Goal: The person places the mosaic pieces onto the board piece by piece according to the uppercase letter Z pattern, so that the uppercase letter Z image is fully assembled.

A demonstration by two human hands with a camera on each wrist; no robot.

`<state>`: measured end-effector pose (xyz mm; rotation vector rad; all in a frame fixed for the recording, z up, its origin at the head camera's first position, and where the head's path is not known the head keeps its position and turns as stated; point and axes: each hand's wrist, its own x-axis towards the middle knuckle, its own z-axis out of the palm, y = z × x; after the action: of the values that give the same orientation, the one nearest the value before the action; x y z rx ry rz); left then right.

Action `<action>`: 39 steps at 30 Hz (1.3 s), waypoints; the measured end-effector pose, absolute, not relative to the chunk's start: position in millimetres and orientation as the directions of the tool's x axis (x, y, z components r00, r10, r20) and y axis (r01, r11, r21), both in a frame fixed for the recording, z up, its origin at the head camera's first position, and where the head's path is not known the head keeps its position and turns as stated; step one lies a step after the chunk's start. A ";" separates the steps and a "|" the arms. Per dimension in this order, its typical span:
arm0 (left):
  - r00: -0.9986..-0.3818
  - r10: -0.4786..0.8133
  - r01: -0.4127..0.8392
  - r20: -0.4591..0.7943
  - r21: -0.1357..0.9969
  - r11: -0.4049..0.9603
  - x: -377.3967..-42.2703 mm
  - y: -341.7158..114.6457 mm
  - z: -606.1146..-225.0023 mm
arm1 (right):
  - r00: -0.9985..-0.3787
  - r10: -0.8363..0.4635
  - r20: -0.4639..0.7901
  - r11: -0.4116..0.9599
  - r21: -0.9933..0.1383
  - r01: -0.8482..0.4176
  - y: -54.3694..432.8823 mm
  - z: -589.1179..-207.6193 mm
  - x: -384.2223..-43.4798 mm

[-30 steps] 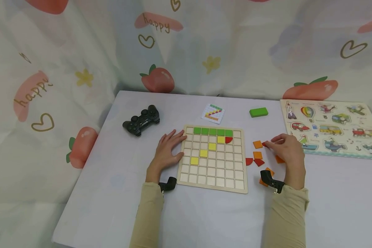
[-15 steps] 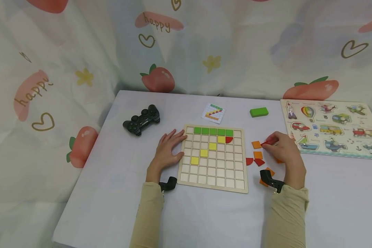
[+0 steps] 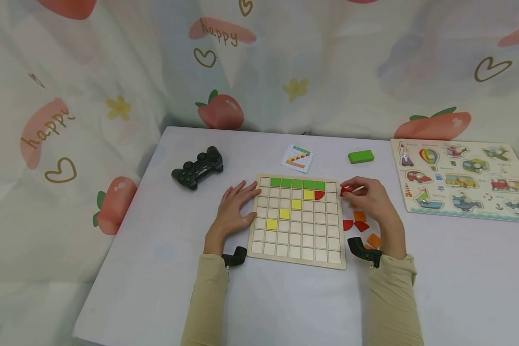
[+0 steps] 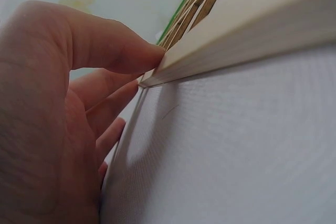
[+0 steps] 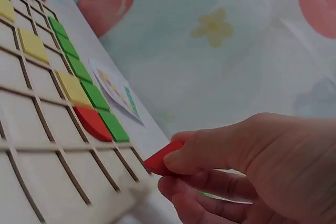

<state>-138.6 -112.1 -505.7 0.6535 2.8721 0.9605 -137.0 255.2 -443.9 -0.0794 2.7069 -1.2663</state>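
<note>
A square wooden grid board lies mid-table. In it sit a row of green tiles, a diagonal of yellow tiles and one red quarter-circle tile. My left hand has its fingers spread against the board's left edge; in the left wrist view the thumb touches the wooden rim. Just off the right edge, near the upper corner, my right hand pinches another red quarter-circle tile between thumb and fingers, partly covering it.
Loose red tiles and orange tiles lie right of the board, some hidden under my right hand. Behind the board are a pattern card and a green block. A game controller lies left, a picture puzzle right.
My right hand has moved left from among the loose tiles to the board's right edge, carrying the red quarter-circle tile. The left hand has stayed where it was.
</note>
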 end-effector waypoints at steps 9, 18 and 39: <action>-0.909 0.402 0.384 0.106 0.586 0.714 -137.9 -112.8 -506.8 | -0.944 -0.301 -0.133 0.617 -0.782 -0.087 204.3 -447.1 -142.9; -0.910 0.405 0.378 0.090 0.584 0.718 -138.3 -112.6 -505.6 | -0.962 -0.199 -0.189 0.723 -0.691 -0.013 179.4 -449.7 -140.8; -0.914 0.396 0.373 0.094 0.579 0.725 -138.7 -112.1 -508.1 | -0.910 -0.100 -0.403 0.761 -0.620 0.191 265.4 -433.0 -129.7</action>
<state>-138.7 -112.1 -508.1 0.6432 2.8838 0.9555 -129.7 265.4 -433.0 0.0689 2.5411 -0.9579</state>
